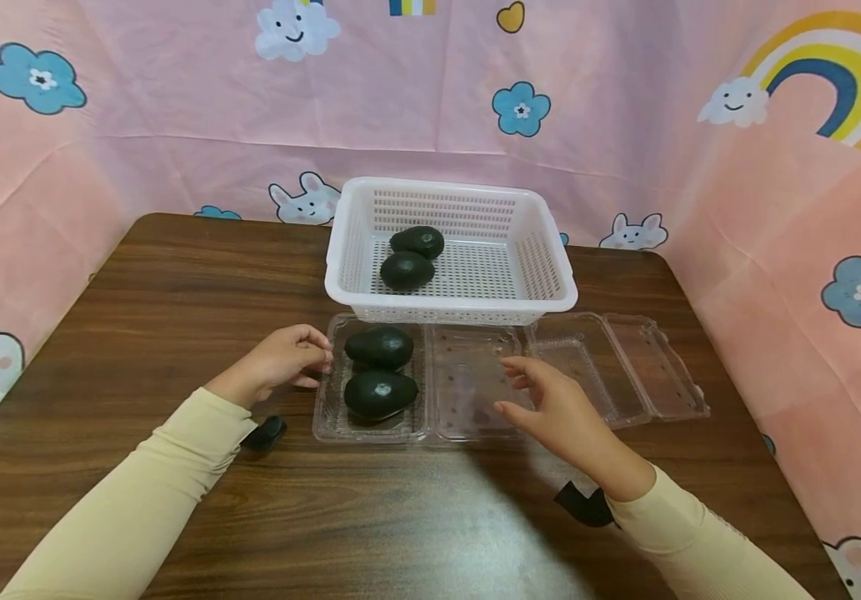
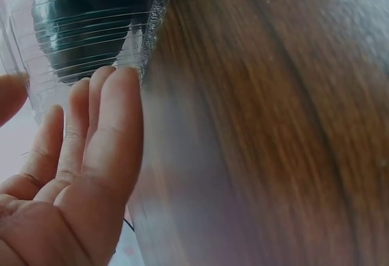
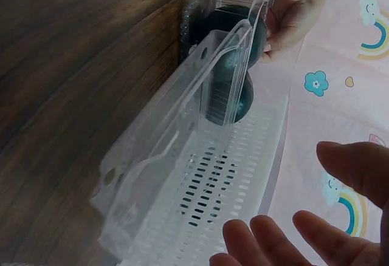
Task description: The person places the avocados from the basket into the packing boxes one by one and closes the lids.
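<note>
A clear plastic clamshell box [image 1: 328,417] lies unfolded, its left tray holding two dark green avocados, one [image 1: 379,347] behind the other [image 1: 380,395]. My left hand [image 1: 283,362] is at the tray's left edge with fingers loosely bent; in the left wrist view the fingertips [image 2: 124,81] come up to the ribbed plastic wall, and contact is hard to tell. Over the lid [image 1: 468,392] hovers my right hand [image 1: 550,408], thumb and fingers spread, nothing between them. The right wrist view also shows this hand's thumb [image 3: 358,166] apart from the fingers.
Behind the box stands a white slotted basket [image 1: 448,304] with two more avocados [image 1: 417,242] at its left side. More clear plastic packaging [image 1: 625,375] spreads to the right. Small black pieces [image 1: 265,433] show near both wrists. Patterned cloth [image 1: 415,100] hangs around the wooden table [image 1: 212,283].
</note>
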Demonstrator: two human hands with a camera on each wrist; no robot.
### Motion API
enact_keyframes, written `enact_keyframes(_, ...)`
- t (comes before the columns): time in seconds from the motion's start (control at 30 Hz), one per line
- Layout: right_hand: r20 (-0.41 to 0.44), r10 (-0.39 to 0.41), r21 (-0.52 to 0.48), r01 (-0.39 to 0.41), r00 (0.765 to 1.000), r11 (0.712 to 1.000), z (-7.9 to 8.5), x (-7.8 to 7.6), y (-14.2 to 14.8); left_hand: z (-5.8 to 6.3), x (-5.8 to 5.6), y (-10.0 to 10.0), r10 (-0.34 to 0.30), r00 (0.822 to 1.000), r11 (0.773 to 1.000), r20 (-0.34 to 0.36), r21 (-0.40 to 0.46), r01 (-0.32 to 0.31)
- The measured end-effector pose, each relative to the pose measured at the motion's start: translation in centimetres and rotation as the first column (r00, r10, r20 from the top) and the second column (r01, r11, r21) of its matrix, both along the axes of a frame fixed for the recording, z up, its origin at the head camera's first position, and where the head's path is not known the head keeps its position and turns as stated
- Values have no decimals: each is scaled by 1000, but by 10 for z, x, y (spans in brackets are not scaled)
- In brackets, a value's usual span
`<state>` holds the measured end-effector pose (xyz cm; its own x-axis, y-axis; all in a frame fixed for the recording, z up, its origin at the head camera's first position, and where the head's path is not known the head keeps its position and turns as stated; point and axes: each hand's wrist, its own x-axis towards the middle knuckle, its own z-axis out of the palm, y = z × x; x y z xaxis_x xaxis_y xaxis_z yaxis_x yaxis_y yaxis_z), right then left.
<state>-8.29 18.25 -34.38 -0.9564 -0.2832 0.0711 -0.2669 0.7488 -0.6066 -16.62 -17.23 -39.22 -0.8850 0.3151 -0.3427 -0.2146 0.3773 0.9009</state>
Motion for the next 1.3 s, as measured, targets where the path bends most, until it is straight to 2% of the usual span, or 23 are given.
enact_keyframes(0.27,85,-20,-2,21,996,1000,-6,10,11,0,0,-3,9,1000,1000,-5,-11,-9)
enact_keyframes(0.63,124,-93,17,92,988,996,-14,23,24,2,1,-7,18,1000,1000,-11,-13,-18)
enact_keyframes(1.0,251,-173,60,163,953,985,-26,32,27,3,2,-8,15,1000,1000,3,-17,-15)
enact_keyframes(1.3,313,-201,5,210,928,978,-44,36,23,6,3,-7,12,1000,1000,4,0,-12)
